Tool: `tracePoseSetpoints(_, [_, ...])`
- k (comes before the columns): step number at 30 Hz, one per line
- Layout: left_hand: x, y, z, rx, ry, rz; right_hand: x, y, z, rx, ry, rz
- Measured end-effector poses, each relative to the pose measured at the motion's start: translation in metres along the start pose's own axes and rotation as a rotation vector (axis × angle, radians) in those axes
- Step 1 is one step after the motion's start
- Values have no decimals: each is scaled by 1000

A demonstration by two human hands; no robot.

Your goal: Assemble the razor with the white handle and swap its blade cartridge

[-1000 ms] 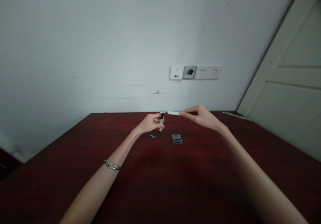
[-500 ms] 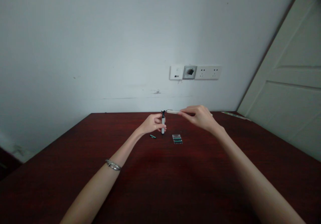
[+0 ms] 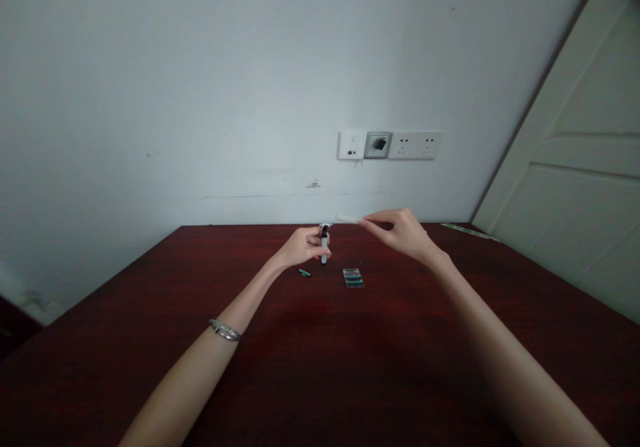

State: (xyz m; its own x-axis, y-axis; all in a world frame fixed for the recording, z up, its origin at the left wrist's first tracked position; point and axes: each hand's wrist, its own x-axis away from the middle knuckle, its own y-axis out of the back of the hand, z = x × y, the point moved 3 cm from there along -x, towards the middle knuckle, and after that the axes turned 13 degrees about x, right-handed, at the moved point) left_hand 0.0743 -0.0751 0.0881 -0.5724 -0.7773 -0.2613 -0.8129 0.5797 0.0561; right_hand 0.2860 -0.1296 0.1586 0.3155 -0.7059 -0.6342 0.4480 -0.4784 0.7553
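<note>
Mid-length of slim handle point(image 3: 324, 247) covered by fingers of left hand point(image 3: 301, 247); top end too small to tell what it carries. Right end of white stick point(image 3: 346, 219) buried in pinch of right hand point(image 3: 403, 232); kind not resolvable. Toward far edge of worktop point(image 3: 320, 367), small green piece point(image 3: 305, 273) and clear tray point(image 3: 353, 277): detail too fine, tray contents not countable. Near edge and both near corners of worktop cut by frame. Both forearms cut at bottom edge. At far right corner, pale strip point(image 3: 467, 230): unidentifiable. Top and right of door point(image 3: 585, 187) cut off.

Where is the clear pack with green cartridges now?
In the head view the clear pack lies on the red table, near the right hand, right of the green piece.
</note>
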Motion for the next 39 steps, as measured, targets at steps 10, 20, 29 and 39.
tracePoseSetpoints(10, [-3, 4, 5, -53, -34, -26, 12, -49, 30, -830, -283, 102])
tracePoseSetpoints(20, [-4, 4, -1, -135, -66, -20, 17, -67, 42, -999, -340, 145])
tracePoseSetpoints(29, [-3, 9, 2, -117, -77, -51, 23, -83, 49, -991, -382, 88])
tracePoseSetpoints(39, [-6, 7, 10, -53, -71, 1, 24, -89, 56, -1112, -438, 5])
